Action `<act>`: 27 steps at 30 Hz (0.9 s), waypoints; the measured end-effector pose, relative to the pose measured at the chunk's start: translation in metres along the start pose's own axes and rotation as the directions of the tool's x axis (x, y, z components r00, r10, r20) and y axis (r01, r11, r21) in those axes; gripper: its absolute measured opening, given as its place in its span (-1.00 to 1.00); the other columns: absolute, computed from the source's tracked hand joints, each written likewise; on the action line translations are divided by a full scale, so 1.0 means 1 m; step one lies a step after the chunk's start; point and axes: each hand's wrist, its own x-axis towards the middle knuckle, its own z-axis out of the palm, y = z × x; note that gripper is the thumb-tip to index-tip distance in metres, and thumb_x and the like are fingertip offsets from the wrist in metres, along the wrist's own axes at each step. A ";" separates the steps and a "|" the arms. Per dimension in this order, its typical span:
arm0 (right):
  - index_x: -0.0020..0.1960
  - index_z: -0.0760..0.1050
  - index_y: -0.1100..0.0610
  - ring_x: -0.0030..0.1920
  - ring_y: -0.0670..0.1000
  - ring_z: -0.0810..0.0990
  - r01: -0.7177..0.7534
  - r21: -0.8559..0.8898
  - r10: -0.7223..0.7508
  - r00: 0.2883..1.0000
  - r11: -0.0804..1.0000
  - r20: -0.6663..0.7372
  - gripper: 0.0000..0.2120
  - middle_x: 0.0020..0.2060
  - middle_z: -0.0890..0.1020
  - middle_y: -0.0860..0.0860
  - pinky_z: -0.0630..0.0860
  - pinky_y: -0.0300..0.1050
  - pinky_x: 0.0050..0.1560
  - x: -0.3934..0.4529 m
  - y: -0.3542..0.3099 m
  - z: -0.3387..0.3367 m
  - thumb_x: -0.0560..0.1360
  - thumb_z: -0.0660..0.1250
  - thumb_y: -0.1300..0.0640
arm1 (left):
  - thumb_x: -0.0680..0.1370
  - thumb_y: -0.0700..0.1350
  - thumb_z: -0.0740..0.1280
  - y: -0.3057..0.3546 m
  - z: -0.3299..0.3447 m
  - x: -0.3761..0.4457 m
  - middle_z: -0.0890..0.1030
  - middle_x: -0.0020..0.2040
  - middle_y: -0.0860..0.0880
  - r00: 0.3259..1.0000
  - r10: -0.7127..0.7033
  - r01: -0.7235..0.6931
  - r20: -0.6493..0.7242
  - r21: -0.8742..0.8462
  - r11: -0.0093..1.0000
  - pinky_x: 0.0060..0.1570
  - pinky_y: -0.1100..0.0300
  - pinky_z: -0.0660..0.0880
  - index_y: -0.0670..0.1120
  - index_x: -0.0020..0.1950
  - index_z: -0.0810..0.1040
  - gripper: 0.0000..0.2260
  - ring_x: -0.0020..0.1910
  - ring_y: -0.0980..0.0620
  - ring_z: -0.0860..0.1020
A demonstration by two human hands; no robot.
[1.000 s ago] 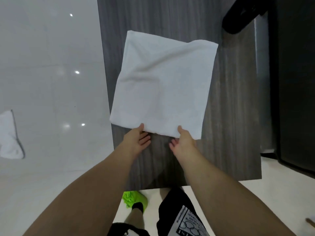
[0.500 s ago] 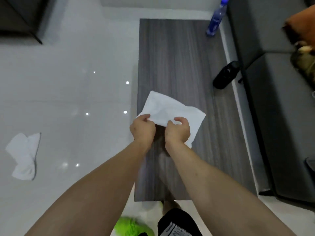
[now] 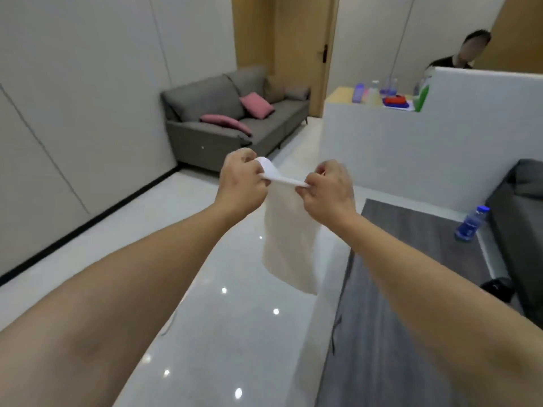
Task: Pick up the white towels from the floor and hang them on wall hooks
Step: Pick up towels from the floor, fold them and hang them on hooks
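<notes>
Open glossy floor point(image 3: 229, 333) is lying clear ahead and left of the hands. The dark table point(image 3: 390, 333) is crowding the right side, the white partition point(image 3: 396, 148) is blocking beyond, and the grey sofa point(image 3: 232, 118) is standing against the far wall.

— What does the towel point(image 3: 289, 242) look like?

— White, plain, soft cloth, folded over so it hangs as a narrow panel.

— Where is it?

— Up in the air, above the glossy floor and just beside the near edge of the dark worktop, touching neither.

— How does it hang?

— Its top edge is pulled into a taut, thin strip, gripped at both ends. One corner bunches up at the left end. The rest drops straight down, and the bottom edge slants lower toward the right.
</notes>
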 end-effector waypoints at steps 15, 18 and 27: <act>-0.23 0.57 0.08 -0.36 -0.10 0.48 0.380 0.737 -0.592 0.805 0.559 0.034 -0.84 -0.37 0.57 -0.02 0.35 -0.31 -0.33 0.065 -0.487 0.045 0.49 0.39 0.03 | 0.40 -0.13 0.43 -0.165 -0.451 -0.071 0.64 -0.03 -0.07 0.746 -0.115 0.403 -0.655 0.308 0.862 -0.07 0.28 0.31 -0.15 -0.21 0.66 -0.91 0.03 -0.07 0.54; -0.20 0.61 0.07 -0.34 -0.14 0.49 0.341 0.813 -0.641 0.766 0.472 0.050 -0.86 -0.35 0.59 -0.03 0.38 -0.31 -0.32 0.066 -0.574 0.065 0.48 0.39 0.04 | 0.38 -0.15 0.44 -0.204 -0.521 -0.091 0.64 -0.07 -0.09 0.686 -0.103 0.460 -0.721 0.319 0.828 -0.11 0.27 0.30 -0.17 -0.23 0.65 -0.91 0.00 -0.07 0.54; -0.29 0.56 0.05 -0.35 -0.07 0.49 0.263 0.919 -0.825 0.555 0.293 0.105 -0.82 -0.42 0.51 -0.06 0.39 -0.20 -0.30 0.062 -0.838 0.132 0.48 0.41 0.06 | 0.36 -0.12 0.42 -0.318 -0.731 -0.145 0.62 -0.22 -0.05 0.524 -0.162 0.661 -0.836 0.279 0.697 -0.33 0.22 0.34 -0.12 -0.29 0.63 -0.92 -0.18 -0.05 0.53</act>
